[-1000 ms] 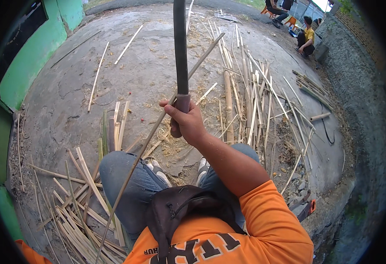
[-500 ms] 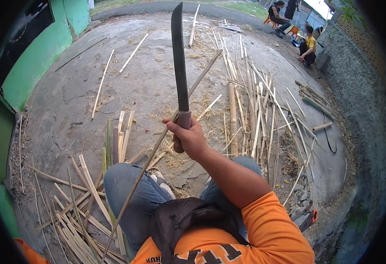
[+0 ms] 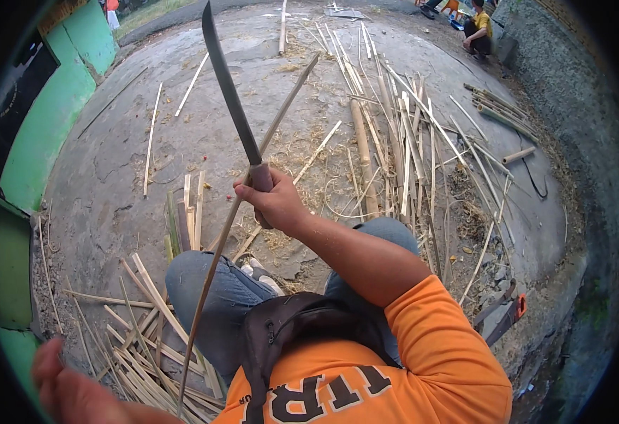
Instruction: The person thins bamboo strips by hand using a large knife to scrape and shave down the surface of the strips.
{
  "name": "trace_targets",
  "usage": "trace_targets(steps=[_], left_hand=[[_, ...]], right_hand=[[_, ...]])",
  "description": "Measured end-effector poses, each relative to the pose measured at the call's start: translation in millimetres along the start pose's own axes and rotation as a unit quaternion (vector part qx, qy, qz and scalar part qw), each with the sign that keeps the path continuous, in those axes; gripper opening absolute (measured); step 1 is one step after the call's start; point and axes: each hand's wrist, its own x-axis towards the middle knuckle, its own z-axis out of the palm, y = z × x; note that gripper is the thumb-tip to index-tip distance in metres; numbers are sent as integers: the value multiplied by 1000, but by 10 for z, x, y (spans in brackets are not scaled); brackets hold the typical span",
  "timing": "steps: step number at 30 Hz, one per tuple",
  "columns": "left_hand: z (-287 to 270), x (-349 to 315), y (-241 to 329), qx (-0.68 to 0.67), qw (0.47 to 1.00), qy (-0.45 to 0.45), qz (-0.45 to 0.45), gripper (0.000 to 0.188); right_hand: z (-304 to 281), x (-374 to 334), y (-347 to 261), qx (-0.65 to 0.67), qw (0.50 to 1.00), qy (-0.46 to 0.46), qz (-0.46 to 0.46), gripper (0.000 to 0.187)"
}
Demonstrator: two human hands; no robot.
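Note:
My right hand (image 3: 275, 201) is closed around the handle of a machete (image 3: 230, 88), whose dark blade points up and away to the left. The same hand also grips a long bamboo strip (image 3: 214, 272), which crosses behind the handle and slants from the upper right down to my lap's left side. At the lower left my left hand (image 3: 69, 385) is raised, slightly blurred, with its fingers stretched out and nothing seen in it. It is nearest to a pile of split bamboo strips (image 3: 136, 360) beside my left leg.
More bamboo strips and poles (image 3: 366, 152) lie ahead to the right, among curly shavings (image 3: 277, 244). A saw (image 3: 503, 314) with an orange-marked handle rests at my right. A green wall (image 3: 44, 106) stands left, a rough grey wall (image 3: 563, 92) right. A person in yellow (image 3: 480, 28) squats far right.
My left hand has come into view at the lower left. The machete now tilts more to the left, and my right hand still holds it with the bamboo strip. The view has shifted slightly.

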Motion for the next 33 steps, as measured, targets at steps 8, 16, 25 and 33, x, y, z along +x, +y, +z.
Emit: trace_targets(steps=[8,16,25,33], left_hand=[[453,-2006,-464,181,829,-321,-420,79],[486,-2245,-539,166,842,-294,-422,60],[510,-2307,-457,165,816,-326,-448,66],[519,-2428,-353,147,806,-273,-505,66]], right_hand=[[-32,-102,5,-3,1000,-6,-11,25],[-68,-145,-33,-36,999,11,-35,27],[-659,-112,-493,-499,849,21,-173,38],[-614,-210,-549,-634,744,-124,-168,31]])
